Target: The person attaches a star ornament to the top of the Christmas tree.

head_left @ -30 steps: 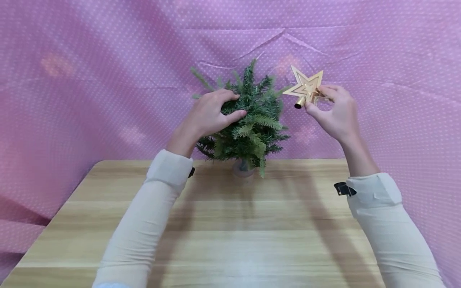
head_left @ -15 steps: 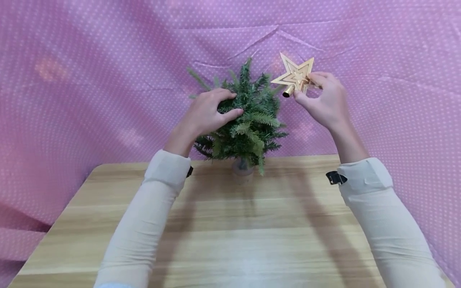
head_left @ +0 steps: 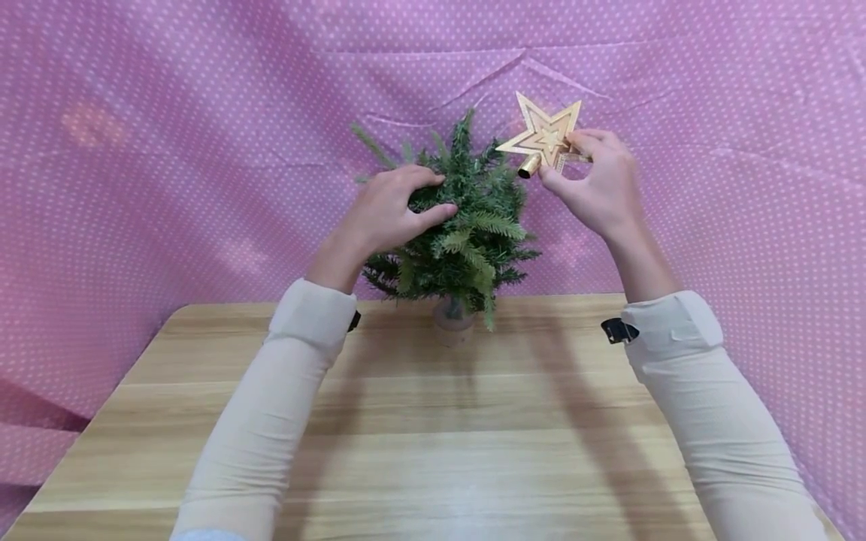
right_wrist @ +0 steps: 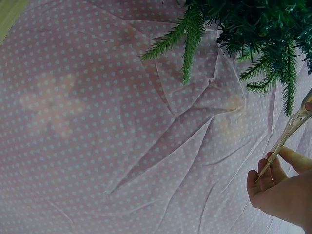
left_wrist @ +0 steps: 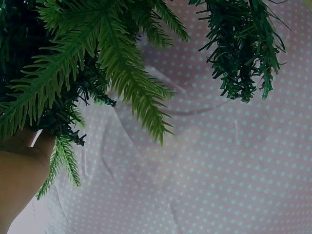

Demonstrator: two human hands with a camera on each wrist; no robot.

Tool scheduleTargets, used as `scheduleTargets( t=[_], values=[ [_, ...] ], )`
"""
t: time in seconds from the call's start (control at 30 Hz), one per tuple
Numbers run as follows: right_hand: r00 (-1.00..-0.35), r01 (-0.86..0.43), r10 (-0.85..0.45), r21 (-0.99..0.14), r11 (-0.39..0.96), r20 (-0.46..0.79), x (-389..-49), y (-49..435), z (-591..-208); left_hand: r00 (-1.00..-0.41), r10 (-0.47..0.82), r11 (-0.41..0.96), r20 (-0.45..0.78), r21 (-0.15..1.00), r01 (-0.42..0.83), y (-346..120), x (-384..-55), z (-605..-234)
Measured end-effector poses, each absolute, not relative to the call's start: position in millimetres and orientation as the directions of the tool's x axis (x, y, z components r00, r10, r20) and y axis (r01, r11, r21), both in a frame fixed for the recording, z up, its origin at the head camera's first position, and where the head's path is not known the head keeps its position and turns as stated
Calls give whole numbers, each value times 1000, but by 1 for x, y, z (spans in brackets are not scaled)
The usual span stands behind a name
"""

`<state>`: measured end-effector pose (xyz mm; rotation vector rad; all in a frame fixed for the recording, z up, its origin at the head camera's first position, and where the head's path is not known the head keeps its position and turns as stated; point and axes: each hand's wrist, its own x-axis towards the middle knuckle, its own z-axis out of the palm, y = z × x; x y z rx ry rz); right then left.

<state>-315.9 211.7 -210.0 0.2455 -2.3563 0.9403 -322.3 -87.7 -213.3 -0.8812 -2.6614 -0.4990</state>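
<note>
Gold star (head_left: 549, 139) is pinched by the right hand (head_left: 607, 182) near the green tree (head_left: 490, 224), not yet attached; the left hand (head_left: 389, 210) grips this tree.

- Gold star (head_left: 549, 139) up high, just right of centre in the head view, tilted, its tube (head_left: 529, 166) pointing lower left, right hand (head_left: 602, 184) pinching it!
- Bushy green tree (head_left: 483, 225), upright, mid-frame, left hand (head_left: 389, 210) gripping its branches!
</note>
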Motion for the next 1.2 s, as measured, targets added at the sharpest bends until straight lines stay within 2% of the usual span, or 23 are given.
scheduleTargets(
  t=[0.53, 0.83, 1.2],
  values=[
    [-817, -366, 34, -562, 742, 576, -321, 191, -198, -768, 507, 754, 391, 230, 615, -91, -322, -214],
    [-799, -390, -6, -511, 767, 601, -319, 187, -197, -769, 510, 749, 386, 240, 618, -89, -321, -215],
    [-787, -381, 34, -530, 758, 615, -327, 176, -193, -771, 506, 751, 387, 242, 615, -88, -321, -215]
  ],
)
